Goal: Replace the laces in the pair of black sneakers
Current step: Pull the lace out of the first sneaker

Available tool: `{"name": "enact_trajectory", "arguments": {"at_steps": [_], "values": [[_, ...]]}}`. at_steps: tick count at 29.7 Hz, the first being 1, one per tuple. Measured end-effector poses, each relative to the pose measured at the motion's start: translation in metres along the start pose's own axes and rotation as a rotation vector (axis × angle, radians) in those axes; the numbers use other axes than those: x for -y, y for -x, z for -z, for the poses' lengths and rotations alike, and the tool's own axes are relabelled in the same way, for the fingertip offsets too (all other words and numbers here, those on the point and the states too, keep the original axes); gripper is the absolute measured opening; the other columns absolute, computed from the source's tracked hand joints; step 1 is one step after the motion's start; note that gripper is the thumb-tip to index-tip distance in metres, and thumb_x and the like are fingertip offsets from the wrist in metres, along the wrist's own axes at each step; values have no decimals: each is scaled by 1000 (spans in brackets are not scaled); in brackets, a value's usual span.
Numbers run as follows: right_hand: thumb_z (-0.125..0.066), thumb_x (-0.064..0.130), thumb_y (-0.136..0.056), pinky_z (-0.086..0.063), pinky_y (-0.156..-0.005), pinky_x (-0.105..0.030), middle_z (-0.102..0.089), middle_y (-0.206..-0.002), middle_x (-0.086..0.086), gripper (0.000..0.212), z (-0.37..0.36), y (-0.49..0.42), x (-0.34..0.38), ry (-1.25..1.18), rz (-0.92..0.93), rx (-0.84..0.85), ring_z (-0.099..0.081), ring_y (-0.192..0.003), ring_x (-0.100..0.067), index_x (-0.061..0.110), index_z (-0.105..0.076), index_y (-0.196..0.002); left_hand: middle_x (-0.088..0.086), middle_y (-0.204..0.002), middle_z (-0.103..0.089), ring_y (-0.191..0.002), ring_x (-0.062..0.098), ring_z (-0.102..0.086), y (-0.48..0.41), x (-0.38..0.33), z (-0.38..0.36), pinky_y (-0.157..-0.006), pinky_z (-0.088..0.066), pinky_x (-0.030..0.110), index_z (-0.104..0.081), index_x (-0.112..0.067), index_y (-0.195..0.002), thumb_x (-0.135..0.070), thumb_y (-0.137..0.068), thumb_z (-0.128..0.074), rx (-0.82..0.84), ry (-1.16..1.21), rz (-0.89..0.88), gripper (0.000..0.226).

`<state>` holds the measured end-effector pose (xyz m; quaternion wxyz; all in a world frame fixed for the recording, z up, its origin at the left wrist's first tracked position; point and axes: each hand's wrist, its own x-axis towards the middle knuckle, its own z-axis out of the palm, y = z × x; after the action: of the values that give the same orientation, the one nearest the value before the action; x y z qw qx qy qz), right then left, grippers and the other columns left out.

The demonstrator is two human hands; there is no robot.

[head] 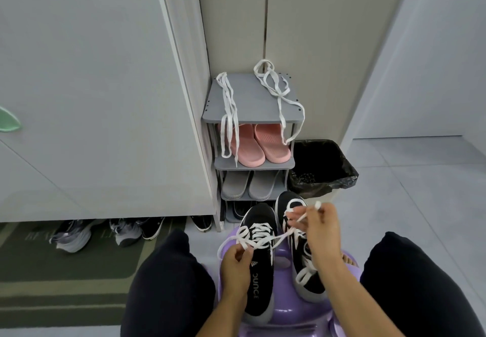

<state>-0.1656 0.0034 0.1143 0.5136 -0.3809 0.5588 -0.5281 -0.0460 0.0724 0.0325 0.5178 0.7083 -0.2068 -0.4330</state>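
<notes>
Left hand pinches a white lace over the left sneaker. Right hand is curled round its other end, tip poking above the fingers. That hand hides part of the right sneaker, so I can't tell which eyelets the lace runs through. Both sneakers sit on a purple stool, cut off at the bottom edge. Two loose laces hang off the grey rack behind.

Grey shoe rack is set against the wall. Pink slippers are kept on its second shelf, grey slippers below. A black-bagged bin is placed just right. Purple stool in front. Assorted shoes are tucked under the white cabinet, by a green mat.
</notes>
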Motion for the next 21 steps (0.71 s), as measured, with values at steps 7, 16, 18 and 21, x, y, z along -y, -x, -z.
{"name": "enact_trajectory", "arguments": {"at_steps": [7,16,18,21], "values": [[-50,16,-95,-54,-67,-28,-53,-93,-13,23,19,-23,12,332,-28,237,-55,-76,-20,-7,-52,-99,5,-70,-62,-65,14,-55,2,-4,-6,-52,-42,8,-61,-4,-80,-3,-89,-57,5,42,31,10],[-63,34,-84,-47,-83,-29,-64,-97,-3,31,4,13,-58,977,17,525,-60,-91,-19,13,-55,-106,7,-62,-55,-59,15,-46,-4,-14,-10,-49,-39,11,-57,-3,-71,-1,-89,-56,-31,55,38,18],[-63,37,-83,-43,-83,-26,-62,-106,-3,38,2,12,-60,1033,38,514,-59,-97,-18,13,-55,-111,10,-66,-56,-63,18,-48,-8,-12,-10,-56,-41,17,-59,-3,-71,-2,-88,-58,-45,55,46,17],[-62,38,-84,-43,-84,-25,-64,-107,-2,37,1,9,-60,1062,61,525,-59,-100,-17,13,-58,-111,14,-69,-59,-67,21,-51,-11,-9,-10,-64,-43,28,-61,-3,-72,-5,-87,-61,-44,84,78,15]]}}
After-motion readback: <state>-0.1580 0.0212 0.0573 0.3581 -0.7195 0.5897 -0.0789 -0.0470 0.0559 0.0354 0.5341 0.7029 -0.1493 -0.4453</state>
